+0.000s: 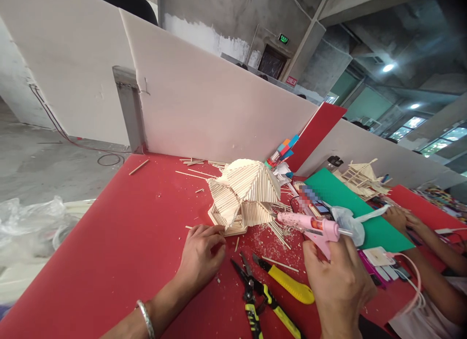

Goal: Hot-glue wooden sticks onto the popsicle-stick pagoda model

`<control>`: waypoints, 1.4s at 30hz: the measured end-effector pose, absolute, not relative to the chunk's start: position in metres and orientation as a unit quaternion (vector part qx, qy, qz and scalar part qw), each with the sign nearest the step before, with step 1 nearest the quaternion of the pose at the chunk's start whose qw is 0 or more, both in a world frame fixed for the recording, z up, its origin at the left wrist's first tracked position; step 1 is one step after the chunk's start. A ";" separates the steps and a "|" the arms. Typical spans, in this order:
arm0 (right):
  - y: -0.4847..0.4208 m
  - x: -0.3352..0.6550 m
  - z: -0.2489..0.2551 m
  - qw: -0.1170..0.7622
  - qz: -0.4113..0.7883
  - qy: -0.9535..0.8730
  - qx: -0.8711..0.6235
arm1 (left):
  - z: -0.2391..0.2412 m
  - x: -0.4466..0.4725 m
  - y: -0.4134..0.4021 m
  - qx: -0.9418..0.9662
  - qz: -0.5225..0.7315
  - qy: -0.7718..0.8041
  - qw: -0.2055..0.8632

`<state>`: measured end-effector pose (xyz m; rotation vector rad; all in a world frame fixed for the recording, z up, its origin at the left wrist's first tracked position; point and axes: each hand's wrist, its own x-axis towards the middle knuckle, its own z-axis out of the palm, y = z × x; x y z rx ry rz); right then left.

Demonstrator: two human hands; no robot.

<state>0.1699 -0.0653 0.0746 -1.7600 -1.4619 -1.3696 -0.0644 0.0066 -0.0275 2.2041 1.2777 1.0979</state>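
Note:
A pink hot glue gun is held in my right hand, its nozzle pointing left at the lower roof edge of a small pavilion model built from pale wooden sticks. Whether the nozzle touches the sticks, I cannot tell. The model has a domed upper roof, flared lower panels and a stepped stick base. My left hand lies at the base's front left, with the index fingertip at its edge and the thumb apart. Between my hands are pruning pliers with black-and-yellow handles and a yellow utility knife.
Loose sticks and crumbs lie on the red tabletop. A white partition stands behind. To the right are a green board, a phone, a power strip with cables, another stick model and another person's hands.

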 end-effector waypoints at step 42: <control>-0.062 0.164 0.073 0.262 -0.479 -0.526 -0.652 | -0.028 -0.064 0.007 0.781 0.387 0.454 0.185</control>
